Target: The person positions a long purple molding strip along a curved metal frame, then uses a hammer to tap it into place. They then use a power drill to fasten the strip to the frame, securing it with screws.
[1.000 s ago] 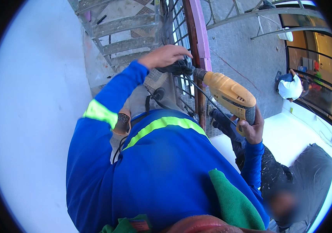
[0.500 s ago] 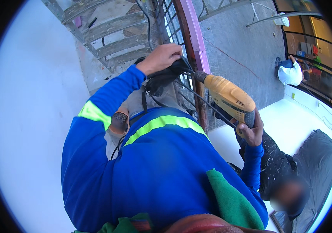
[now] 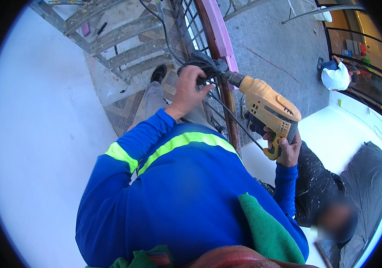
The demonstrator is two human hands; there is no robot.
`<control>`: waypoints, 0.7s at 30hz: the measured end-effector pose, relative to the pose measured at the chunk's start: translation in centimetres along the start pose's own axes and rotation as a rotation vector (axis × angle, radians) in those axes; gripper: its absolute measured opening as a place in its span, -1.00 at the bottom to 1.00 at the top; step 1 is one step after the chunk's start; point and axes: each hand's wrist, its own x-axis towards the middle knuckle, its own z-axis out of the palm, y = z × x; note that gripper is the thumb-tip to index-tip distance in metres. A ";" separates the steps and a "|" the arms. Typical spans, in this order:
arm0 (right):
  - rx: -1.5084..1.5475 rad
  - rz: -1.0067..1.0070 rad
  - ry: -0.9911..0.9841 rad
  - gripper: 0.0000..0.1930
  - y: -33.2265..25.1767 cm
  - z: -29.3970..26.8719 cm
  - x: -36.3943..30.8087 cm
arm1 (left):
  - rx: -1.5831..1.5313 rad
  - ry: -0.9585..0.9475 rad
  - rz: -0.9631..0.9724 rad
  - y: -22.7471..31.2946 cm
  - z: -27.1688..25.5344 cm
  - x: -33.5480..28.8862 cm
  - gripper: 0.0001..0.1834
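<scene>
A yellow and black power drill (image 3: 269,107) is gripped at its handle by my right hand (image 3: 289,152), its chuck pointing up and left. A bundle of crumpled black plastic (image 3: 206,64) sits against the chuck end; the drill's tip is hidden behind it. My left hand (image 3: 186,91) is beside the bundle, its thumb apart from the curved fingers. Whether those fingertips touch the plastic is hard to see. A black cable (image 3: 240,123) runs from the drill handle up past my left hand.
A paint-spattered ladder (image 3: 130,33) stands at upper left beside a white wall (image 3: 43,116). Purple-edged framing and a metal grille (image 3: 195,22) rise ahead. A co-worker in dark, spattered clothing (image 3: 311,187) is close on my right, near black sheeting (image 3: 369,178). Another person (image 3: 335,78) crouches farther off.
My left hand has drawn back from the black plastic, its thumb now apart. The plastic has shifted up, beside the chuck. The drill has turned slightly, still in my right hand.
</scene>
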 end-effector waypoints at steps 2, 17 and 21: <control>0.013 -0.003 0.002 -0.24 0.1 -0.1 0.2 | 0.073 0.047 0.016 0.5 2.1 0.8 -0.37; 0.014 0.076 0.046 -0.29 0.9 -1.1 -0.2 | 0.164 0.000 0.077 1.0 -3.5 3.3 -0.92; -0.008 0.027 -0.095 -0.21 0.5 -1.0 -0.5 | 0.236 -0.019 0.135 -0.5 -3.2 7.1 -0.93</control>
